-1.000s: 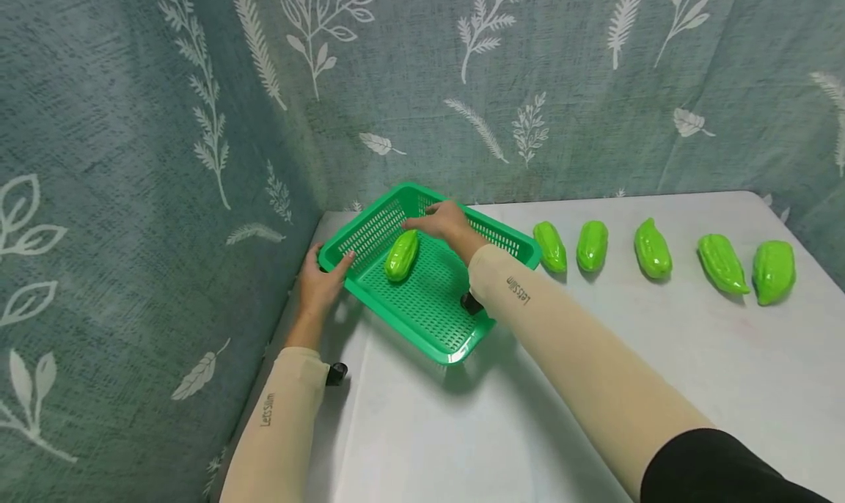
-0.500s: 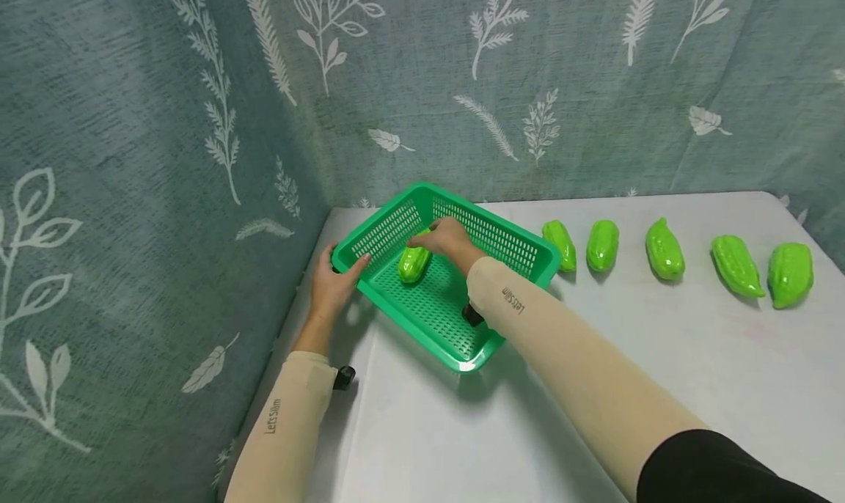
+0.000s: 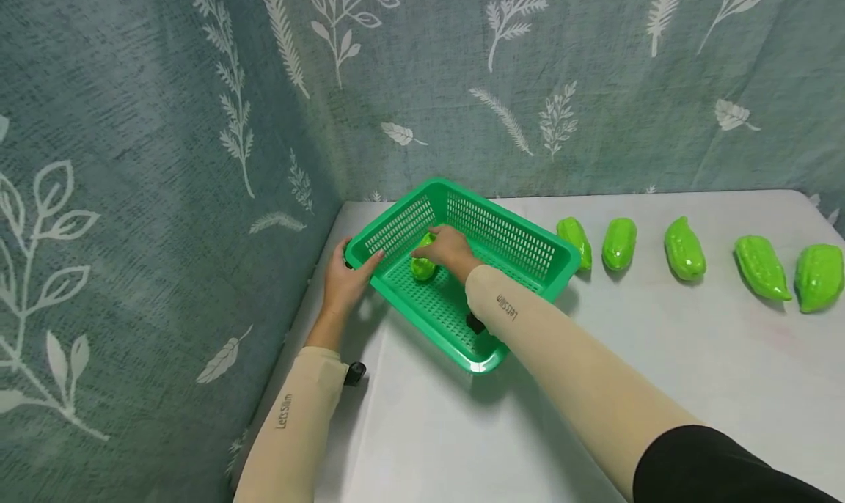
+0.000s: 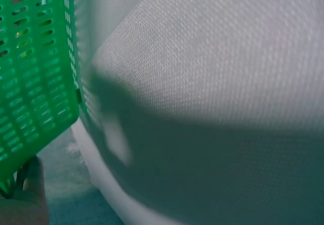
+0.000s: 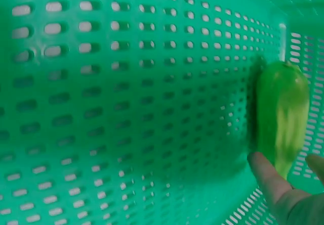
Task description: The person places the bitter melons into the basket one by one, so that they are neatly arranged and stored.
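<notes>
A green perforated plastic basket (image 3: 472,364) is tilted over the table's left side, casting a shadow. My left hand (image 3: 345,283) grips its left corner, thumb over the rim; the left wrist view shows the basket's pierced outer wall (image 4: 35,98) clear of the cloth. Inside lies one glossy green gourd-like vegetable (image 3: 422,270), near the left end. My right hand (image 3: 452,254) reaches in over the basket and pinches this vegetable. In the right wrist view, fingertips (image 5: 258,160) sit on either side of the vegetable's (image 5: 283,108) lower end; the hand hides part of it in the head view.
Several similar green vegetables stand in a row at the back right, the closest one (image 3: 574,240) beside the basket's right corner and the farthest (image 3: 819,277) near the right edge. A leaf-patterned curtain (image 3: 594,107) borders the white table (image 3: 528,430) behind and left.
My right hand has moved down from above the vegetable to close around it. The basket still rests in my left hand; the whole view has shifted slightly, moving everything rightward in the picture.
</notes>
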`<state>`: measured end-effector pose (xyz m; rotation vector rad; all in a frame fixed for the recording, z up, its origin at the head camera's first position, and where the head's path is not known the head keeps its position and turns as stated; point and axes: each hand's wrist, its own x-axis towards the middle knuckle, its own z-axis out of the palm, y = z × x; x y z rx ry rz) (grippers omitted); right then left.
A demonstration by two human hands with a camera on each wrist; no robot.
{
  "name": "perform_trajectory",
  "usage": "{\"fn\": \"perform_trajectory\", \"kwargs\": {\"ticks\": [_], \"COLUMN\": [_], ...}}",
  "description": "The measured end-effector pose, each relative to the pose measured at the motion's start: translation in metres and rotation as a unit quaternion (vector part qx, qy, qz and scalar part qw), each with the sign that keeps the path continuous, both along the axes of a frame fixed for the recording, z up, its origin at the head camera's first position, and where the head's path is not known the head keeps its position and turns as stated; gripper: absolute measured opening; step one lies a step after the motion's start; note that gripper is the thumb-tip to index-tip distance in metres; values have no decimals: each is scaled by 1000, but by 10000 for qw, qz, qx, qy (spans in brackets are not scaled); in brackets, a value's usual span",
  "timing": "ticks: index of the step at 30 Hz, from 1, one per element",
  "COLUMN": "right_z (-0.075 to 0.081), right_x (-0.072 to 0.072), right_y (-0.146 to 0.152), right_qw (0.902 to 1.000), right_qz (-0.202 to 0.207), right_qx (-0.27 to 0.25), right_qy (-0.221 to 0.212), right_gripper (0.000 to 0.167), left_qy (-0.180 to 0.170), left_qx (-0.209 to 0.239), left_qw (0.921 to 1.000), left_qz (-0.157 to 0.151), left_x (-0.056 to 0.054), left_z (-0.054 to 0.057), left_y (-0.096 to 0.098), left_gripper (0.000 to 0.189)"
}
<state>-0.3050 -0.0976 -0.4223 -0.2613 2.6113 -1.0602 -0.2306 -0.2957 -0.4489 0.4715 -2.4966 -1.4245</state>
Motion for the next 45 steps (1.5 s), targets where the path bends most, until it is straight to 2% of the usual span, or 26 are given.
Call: {"fn": "perform_trajectory", "kwargs": {"ticks": [7, 11, 15, 20, 25, 32, 40, 45], "right_z": [-9, -11, -12, -1, 19, 50, 66, 73], "right_x": [2, 2, 1, -5, -12, -22, -28, -29], "right_y": [-3, -5, -7, 6, 19, 42, 61, 68], "right_qw": [9991, 9994, 9988, 9950, 9946, 9941, 9866, 9775], "right_qz": [61, 46, 32, -104, -228, -444, -526, -685], "right_qx": [216, -6, -460, -986, -1011, -973, -1519, -1938], "right_qy": [347, 345, 169, 87, 111, -162, -273, -472], "right_gripper": [73, 72, 71, 73, 73, 77, 75, 76], "left_qy": [119, 213, 216, 129, 125, 155, 125, 118], "left_qx": [111, 120, 104, 141, 98, 68, 57, 47], "left_qw": [9998, 9997, 9997, 9998, 9999, 9999, 9999, 9999], "left_qz": [-96, -12, 42, 10, -3, -17, 6, -19], "left_x": [-5, -6, -4, -3, -2, -1, -2, -3], "left_z": [-2, -5, -7, -6, -4, -4, -4, -3], "left_y": [5, 3, -3, 0, 0, -2, -2, 0], "left_gripper": [91, 89, 91, 97, 97, 97, 93, 98]}}
